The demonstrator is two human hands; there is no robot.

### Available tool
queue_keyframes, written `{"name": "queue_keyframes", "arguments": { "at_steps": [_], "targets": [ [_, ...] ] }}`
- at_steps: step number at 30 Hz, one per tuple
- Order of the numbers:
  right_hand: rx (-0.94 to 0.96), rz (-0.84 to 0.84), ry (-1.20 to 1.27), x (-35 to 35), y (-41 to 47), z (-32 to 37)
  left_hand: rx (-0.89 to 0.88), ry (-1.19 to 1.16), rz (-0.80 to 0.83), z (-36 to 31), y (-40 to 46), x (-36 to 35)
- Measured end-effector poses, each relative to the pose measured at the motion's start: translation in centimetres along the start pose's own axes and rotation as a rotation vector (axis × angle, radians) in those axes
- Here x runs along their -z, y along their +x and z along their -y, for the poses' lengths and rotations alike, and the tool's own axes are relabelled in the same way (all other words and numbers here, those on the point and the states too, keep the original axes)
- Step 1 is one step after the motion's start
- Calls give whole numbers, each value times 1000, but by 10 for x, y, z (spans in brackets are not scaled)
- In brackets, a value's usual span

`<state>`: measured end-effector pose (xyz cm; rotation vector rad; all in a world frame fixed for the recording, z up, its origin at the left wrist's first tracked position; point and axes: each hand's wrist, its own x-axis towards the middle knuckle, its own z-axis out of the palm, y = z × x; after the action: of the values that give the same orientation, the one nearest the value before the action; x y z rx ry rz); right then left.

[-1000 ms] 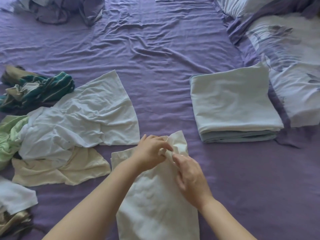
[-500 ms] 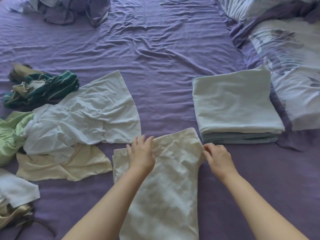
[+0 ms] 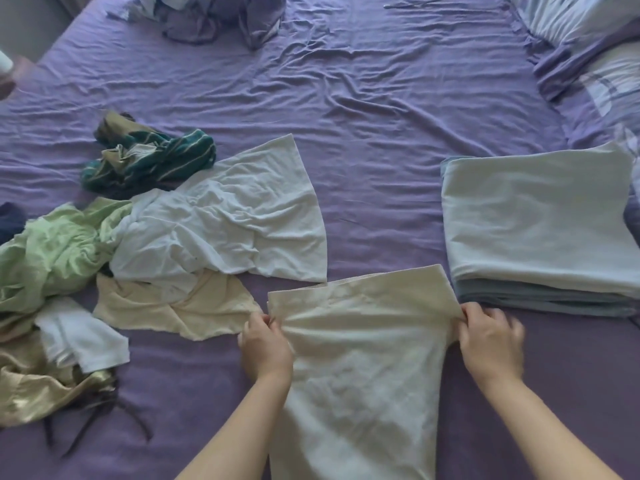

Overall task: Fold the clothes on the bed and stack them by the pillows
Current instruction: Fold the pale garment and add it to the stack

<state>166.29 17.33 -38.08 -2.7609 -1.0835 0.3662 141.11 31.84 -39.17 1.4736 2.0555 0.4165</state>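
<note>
A cream-white garment [image 3: 360, 358] lies spread flat on the purple bed in front of me. My left hand [image 3: 265, 346] pinches its left edge and my right hand [image 3: 490, 341] pinches its right edge, stretching the cloth between them. Just to the right, a stack of folded pale blue clothes [image 3: 540, 230] sits beside the patterned pillows [image 3: 602, 74]. A heap of unfolded clothes lies on the left: a white shirt [image 3: 235, 220], a pale yellow piece [image 3: 173, 310], a light green garment [image 3: 52, 247] and a dark green striped one [image 3: 149, 157].
More crumpled clothes [image 3: 214, 19] lie at the far end of the purple sheet [image 3: 363, 116]. A gold satin piece [image 3: 38, 386] with dark straps and a small white cloth [image 3: 79, 337] lie at the near left. The bed's left edge [image 3: 52, 39] meets the floor.
My hands moved apart from the middle of the garment's top edge to its left and right sides, opening the bunched cloth out flat and wide.
</note>
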Motion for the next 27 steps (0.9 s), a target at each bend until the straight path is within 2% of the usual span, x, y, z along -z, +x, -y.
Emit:
{"name": "queue_keyframes", "arguments": {
  "at_steps": [2, 6, 10, 12, 13, 16, 20, 22, 24, 26, 27],
  "targets": [
    [45, -115, -37, 2, -2, 2, 9, 14, 12, -2, 4, 1],
    [-87, 77, 39, -6, -1, 9, 32, -11, 64, -5, 9, 1],
    [-131, 178, 182, -1, 5, 15, 22, -78, 227, -4, 12, 7],
    [-144, 228, 220, 8, 7, 14, -9, -124, 210, -3, 13, 17],
    [-148, 212, 230, 14, 7, 12, -32, -173, 161, -3, 12, 22],
    [-154, 29, 234, 25, 2, 6, -141, -260, 34, -8, 12, 37],
    [-217, -90, 216, 12, -5, 15, -136, -269, 116, -25, 18, 26],
    [-194, -165, 235, 8, -11, 24, -158, -180, 144, -29, 15, 17],
    [-66, -281, 215, 3, -24, 30, -323, 63, 85, -22, 1, 10],
    [140, -352, 202, -5, -43, 39, -643, 219, 93, -10, -29, 5],
    [242, -321, 173, -12, -54, 44, -807, 291, 135, -2, -45, 0]
  ]
}}
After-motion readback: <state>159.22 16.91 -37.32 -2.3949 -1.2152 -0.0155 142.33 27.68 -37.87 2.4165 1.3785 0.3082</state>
